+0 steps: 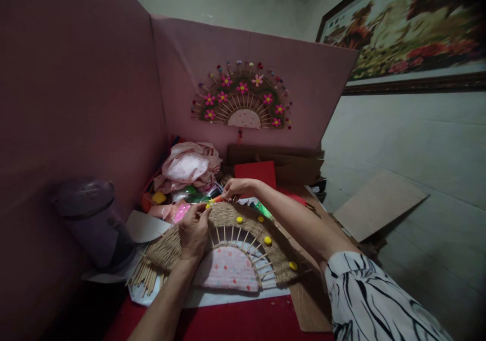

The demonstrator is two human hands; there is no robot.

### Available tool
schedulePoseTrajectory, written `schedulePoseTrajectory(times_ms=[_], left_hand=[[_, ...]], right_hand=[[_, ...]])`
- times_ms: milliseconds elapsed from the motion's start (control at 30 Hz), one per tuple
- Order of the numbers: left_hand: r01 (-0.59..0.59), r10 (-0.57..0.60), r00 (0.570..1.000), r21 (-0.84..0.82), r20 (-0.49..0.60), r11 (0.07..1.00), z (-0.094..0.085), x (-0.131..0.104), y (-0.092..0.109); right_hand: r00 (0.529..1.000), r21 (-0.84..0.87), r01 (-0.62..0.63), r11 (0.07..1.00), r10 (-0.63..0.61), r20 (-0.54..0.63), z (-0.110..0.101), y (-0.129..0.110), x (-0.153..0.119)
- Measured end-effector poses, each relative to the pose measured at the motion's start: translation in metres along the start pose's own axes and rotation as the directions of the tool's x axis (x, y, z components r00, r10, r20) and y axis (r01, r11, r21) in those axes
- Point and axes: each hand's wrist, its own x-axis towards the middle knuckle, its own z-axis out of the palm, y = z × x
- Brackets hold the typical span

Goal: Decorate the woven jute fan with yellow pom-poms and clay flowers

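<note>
A half-round fan woven from brown twine over thin sticks (224,217) lies in front of me. Its inner half-circle is covered in white cloth with red dots (228,267). Several yellow discs (268,240) sit along the woven band. At the fan's upper edge, my left hand (194,229) has its fingers closed around a small yellow disc (208,206). Just beyond that edge my right hand (233,188) is closed on a small orange object (217,198), whose kind I cannot make out. Its tip is close to my left fingertips.
A finished-looking fan with pink flowers (242,87) hangs on the pink panel (182,52). Behind my hands are crumpled dotted cloth (190,163) and a red sheet (255,173). Loose sticks (146,277) lie left, near a wrapped purple cylinder (94,224). Cardboard (309,300) lies right.
</note>
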Motion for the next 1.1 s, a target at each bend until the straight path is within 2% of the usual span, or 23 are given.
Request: schedulePoseTrajectory(times_ms=[100,233,333,433,633,833,1100], left_hand=[[-0.051,0.051,0.999,0.020,-0.015,0.999,-0.001,0.000,0.002],[-0.194,0.193,0.981,0.098,0.016,0.976,-0.002,-0.001,0.007],[-0.254,0.252,0.967,0.122,0.034,0.960,-0.003,-0.002,0.010],[-0.261,0.256,0.965,0.138,0.053,0.956,-0.003,-0.003,0.011],[-0.195,0.187,0.981,0.197,0.056,0.961,0.000,-0.002,0.013],[-0.259,0.246,0.964,0.149,0.103,0.954,0.004,0.000,0.016],[-0.267,0.256,0.964,0.195,0.078,0.944,0.008,0.001,0.013]], right_hand=[[1.000,0.029,0.024,0.999,-0.025,0.005,-0.001,0.000,0.001],[0.995,0.101,0.082,0.991,-0.087,0.042,-0.003,-0.001,-0.006],[0.991,0.166,0.103,0.981,-0.115,0.063,-0.002,-0.001,-0.011],[0.989,0.215,0.099,0.972,-0.120,0.089,0.001,0.000,-0.013],[0.988,0.243,0.097,0.965,-0.123,0.097,0.005,-0.003,-0.014],[0.989,0.239,0.097,0.966,-0.121,0.087,0.006,-0.006,-0.013],[0.990,0.232,0.099,0.968,-0.120,0.075,0.008,-0.009,-0.017]])
